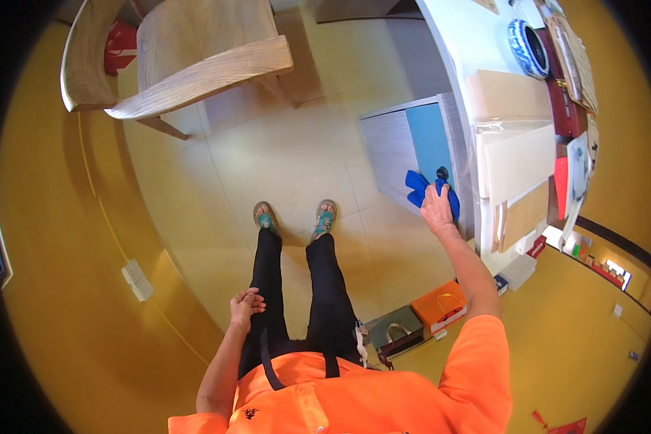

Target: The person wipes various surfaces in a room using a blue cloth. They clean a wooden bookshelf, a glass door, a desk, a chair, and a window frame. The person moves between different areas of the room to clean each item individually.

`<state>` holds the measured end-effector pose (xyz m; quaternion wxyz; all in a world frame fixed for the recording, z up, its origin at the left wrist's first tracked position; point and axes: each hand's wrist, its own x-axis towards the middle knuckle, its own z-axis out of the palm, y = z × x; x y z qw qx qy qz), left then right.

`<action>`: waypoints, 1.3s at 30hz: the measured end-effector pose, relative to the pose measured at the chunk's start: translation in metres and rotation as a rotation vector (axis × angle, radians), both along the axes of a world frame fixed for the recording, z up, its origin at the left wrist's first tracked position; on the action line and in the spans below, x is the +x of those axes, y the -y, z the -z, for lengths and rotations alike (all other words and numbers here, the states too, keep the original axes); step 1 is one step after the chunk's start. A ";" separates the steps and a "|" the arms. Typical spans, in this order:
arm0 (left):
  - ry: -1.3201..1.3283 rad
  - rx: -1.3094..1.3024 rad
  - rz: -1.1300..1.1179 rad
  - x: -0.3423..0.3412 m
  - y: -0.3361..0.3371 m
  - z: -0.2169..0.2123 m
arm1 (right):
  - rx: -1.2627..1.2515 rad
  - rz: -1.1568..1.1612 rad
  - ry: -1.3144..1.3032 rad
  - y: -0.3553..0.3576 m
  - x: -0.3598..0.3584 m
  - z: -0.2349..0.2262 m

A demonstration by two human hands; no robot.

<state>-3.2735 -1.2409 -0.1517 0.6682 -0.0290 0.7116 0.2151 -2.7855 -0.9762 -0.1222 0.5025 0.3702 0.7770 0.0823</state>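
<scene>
My right hand (436, 207) is closed on a bright blue cloth (417, 189), pressed against the front of a small cabinet. The cloth's loose end sticks out to the left of my fingers. Just above it sits a dark round knob (442, 173) on the cabinet's teal panel (428, 137). Pale grey wood-grain surfaces (389, 143) flank that panel. Near my left thigh hangs my left hand (247, 307), its fingers slightly bent and apart, with nothing visible in them.
A white desk (450, 36) on the right carries paper folders (517, 163) and a blue-and-white ceramic pot (528, 49). At the upper left stands a wooden armchair (202, 79). An orange box (438, 304) and a dark green bag (396, 330) rest on the floor by the wall.
</scene>
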 end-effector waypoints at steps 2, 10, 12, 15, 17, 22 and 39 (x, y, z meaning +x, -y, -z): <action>0.004 0.020 -0.027 0.017 0.007 0.002 | 0.036 -0.080 -0.026 -0.005 0.001 0.019; -0.054 0.053 -0.178 0.074 0.014 0.029 | -0.084 -0.084 -0.073 -0.061 0.001 0.152; -0.054 0.062 -0.224 0.083 0.016 0.035 | -0.056 -0.095 -0.120 -0.090 -0.011 0.169; -0.079 0.085 -0.258 0.095 0.011 0.037 | 0.070 -0.135 -0.189 -0.155 -0.032 0.198; -0.089 0.076 -0.295 0.101 0.014 0.043 | 0.149 -0.210 -0.186 -0.191 -0.051 0.204; -0.127 0.055 -0.271 0.119 -0.001 0.047 | 0.219 -0.331 -0.149 -0.164 -0.031 0.261; -0.056 0.157 -0.258 0.105 -0.023 -0.027 | -0.239 1.138 -0.961 -0.018 -0.078 0.126</action>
